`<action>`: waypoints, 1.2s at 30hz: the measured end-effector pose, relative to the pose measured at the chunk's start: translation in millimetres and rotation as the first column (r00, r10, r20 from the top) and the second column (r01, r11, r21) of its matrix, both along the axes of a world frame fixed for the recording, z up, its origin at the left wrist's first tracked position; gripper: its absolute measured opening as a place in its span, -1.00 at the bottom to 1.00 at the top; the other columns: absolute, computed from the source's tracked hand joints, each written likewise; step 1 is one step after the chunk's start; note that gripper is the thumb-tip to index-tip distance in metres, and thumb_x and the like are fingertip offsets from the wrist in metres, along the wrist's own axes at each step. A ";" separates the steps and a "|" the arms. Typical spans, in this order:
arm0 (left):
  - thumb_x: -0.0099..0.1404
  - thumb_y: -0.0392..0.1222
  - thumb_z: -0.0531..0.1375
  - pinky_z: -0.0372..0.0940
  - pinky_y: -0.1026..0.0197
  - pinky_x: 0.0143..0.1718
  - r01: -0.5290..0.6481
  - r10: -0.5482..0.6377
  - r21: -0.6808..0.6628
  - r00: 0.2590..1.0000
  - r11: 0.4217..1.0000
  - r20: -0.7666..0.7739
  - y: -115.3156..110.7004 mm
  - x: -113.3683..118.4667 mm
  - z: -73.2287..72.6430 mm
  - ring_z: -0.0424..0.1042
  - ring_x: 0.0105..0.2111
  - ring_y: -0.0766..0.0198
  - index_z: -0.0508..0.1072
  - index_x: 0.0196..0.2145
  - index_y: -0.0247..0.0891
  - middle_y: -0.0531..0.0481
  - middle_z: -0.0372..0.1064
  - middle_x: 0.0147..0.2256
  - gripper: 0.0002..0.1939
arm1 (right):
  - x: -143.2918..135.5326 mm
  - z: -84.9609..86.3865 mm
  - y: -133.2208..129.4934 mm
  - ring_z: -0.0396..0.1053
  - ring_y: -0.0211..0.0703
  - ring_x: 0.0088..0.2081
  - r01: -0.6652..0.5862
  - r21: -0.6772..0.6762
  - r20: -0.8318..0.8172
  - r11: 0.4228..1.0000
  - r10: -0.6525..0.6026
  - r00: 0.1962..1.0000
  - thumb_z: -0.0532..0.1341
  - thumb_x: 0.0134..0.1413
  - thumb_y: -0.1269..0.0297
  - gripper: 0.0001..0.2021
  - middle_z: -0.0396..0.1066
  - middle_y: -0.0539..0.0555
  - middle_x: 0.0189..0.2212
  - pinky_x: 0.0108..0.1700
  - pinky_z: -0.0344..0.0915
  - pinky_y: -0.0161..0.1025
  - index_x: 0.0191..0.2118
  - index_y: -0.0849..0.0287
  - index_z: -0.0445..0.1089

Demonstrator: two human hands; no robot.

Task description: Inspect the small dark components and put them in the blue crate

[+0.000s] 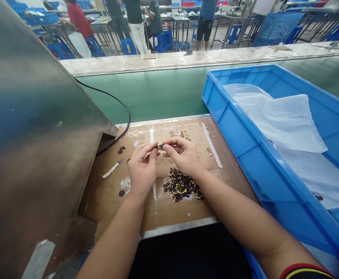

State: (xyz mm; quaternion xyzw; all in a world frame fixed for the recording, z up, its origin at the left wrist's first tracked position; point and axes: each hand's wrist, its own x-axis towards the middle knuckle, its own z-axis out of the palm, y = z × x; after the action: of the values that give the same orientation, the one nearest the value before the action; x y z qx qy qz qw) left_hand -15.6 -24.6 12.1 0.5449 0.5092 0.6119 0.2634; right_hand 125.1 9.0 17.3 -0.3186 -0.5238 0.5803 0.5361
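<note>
My left hand (pixel 142 168) and my right hand (pixel 184 155) meet over the cardboard-covered worktop (pixel 169 217). Between their fingertips is a small black-and-yellow piece (pixel 160 146), pinched from both sides; its exact kind is too small to make out. Just below my right hand lies a heap of similar small black-and-yellow pieces (pixel 182 185). Left of my left hand rest a white-handled knife (pixel 112 169) and a dark round disc (pixel 121 193). Another dark disc (pixel 120 151) lies farther back beside a small piece.
A large blue crate (pixel 236 128) lined with white sheets (pixel 285 120) stands on the right. A metal machine housing (pixel 41 135) rises on the left, with a black cable (pixel 120 100) curving from it. Behind runs a green conveyor belt (pixel 158 93); people work at tables beyond.
</note>
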 end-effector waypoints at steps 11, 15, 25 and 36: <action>0.29 -0.22 0.34 0.31 0.16 0.08 0.031 -0.027 0.071 0.998 0.997 -0.055 2.0 -13.4 5.7 0.45 -0.06 0.19 0.66 -0.16 -0.10 -0.09 0.50 -0.11 -0.83 | 2.6 2.3 6.6 0.60 -0.18 -0.20 -0.126 -0.203 -0.184 0.971 0.089 0.979 0.43 0.03 0.01 -0.64 0.51 0.00 -0.24 -0.22 0.58 -0.29 -0.17 0.10 0.41; 0.35 -0.22 0.29 0.30 0.08 0.16 0.102 -0.098 0.051 0.993 0.993 -0.072 -0.8 -14.4 6.7 0.48 -0.01 0.16 0.64 -0.09 -0.09 -0.08 0.53 -0.03 -0.80 | 4.0 4.1 7.9 0.60 -0.19 -0.23 -0.135 -0.239 -0.203 0.961 0.086 0.975 0.45 0.00 0.02 -0.63 0.52 -0.01 -0.27 -0.23 0.58 -0.30 -0.18 0.11 0.42; 0.05 -0.16 0.52 0.46 0.31 -0.15 0.253 -0.143 -0.071 0.734 0.965 0.663 9.3 -6.0 1.4 0.56 -0.30 0.32 0.64 -0.31 -0.27 -0.11 0.58 -0.28 -0.74 | 6.2 7.3 4.1 0.59 -0.15 -0.13 -0.146 -0.159 -0.213 0.976 0.111 0.971 0.43 0.06 0.04 -0.68 0.57 0.03 -0.22 -0.08 0.57 -0.21 -0.17 0.10 0.45; 0.16 -0.14 0.46 0.50 0.13 -0.09 0.133 -0.061 -0.081 0.811 0.988 0.581 6.6 -1.5 0.4 0.60 -0.27 0.20 0.55 -0.28 -0.35 -0.15 0.58 -0.25 -0.73 | 4.6 9.0 0.4 0.58 -0.18 -0.19 -0.067 -0.086 -0.089 0.994 0.060 0.994 0.43 0.04 0.03 -0.68 0.58 0.05 -0.23 -0.02 0.58 -0.11 -0.19 0.12 0.49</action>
State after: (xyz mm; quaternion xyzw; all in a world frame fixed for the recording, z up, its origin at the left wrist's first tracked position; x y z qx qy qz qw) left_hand -17.1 -18.0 12.4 0.3428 0.4122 0.7026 0.4678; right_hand 129.7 9.4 26.2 -0.2998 -0.4836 0.6330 0.5249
